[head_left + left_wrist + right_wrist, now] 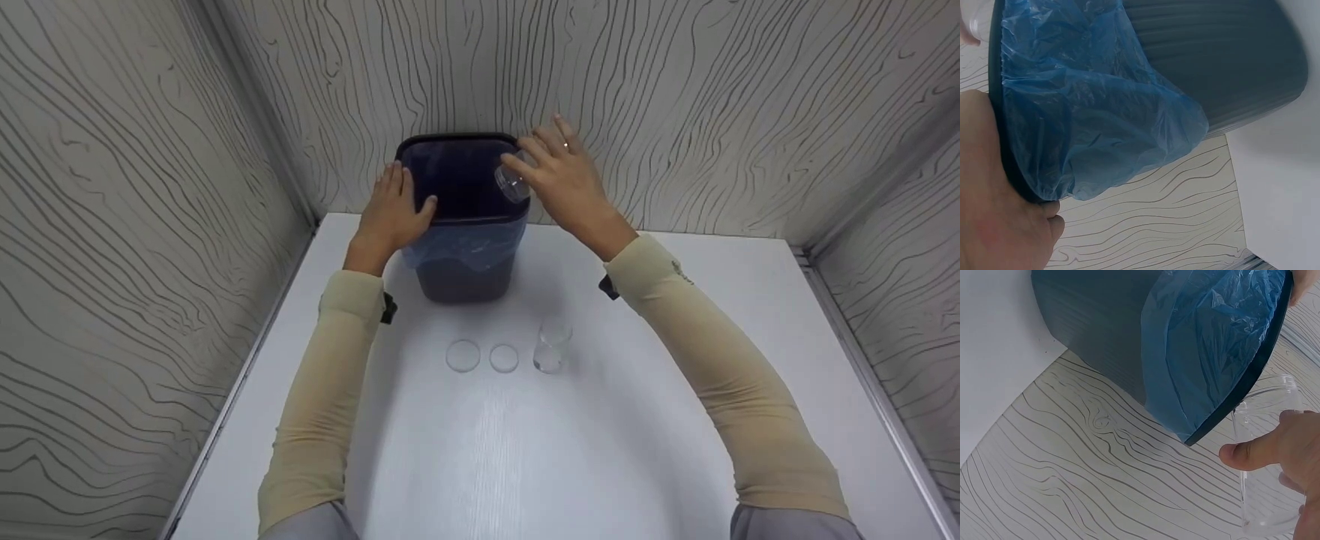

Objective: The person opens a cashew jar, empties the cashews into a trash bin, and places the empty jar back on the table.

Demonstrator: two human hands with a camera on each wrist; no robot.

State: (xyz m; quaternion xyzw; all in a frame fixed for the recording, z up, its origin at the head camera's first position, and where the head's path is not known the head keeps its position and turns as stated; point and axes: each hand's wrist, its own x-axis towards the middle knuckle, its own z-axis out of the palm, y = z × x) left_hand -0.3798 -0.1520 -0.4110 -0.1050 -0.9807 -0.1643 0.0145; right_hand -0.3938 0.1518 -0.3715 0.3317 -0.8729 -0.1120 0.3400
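Note:
A dark trash bin (465, 283) with a blue bag (484, 244) folded over its rim stands at the back of the table. My left hand (391, 214) grips the bin's left rim; in the left wrist view, fingertips (1055, 225) curl around the rim's outside. My right hand (570, 184) holds a clear jar (513, 184) tilted at the bin's right rim, its mouth toward the opening. In the right wrist view the jar (1266, 509) is see-through, with the thumb across its side. Inside the bin is too dark to make out.
Two clear round lids (463, 355) lie on the white table (480, 450) in front of the bin. Right of them is another clear container (551, 352). Wood-patterned walls (480, 67) enclose the table at the back and sides.

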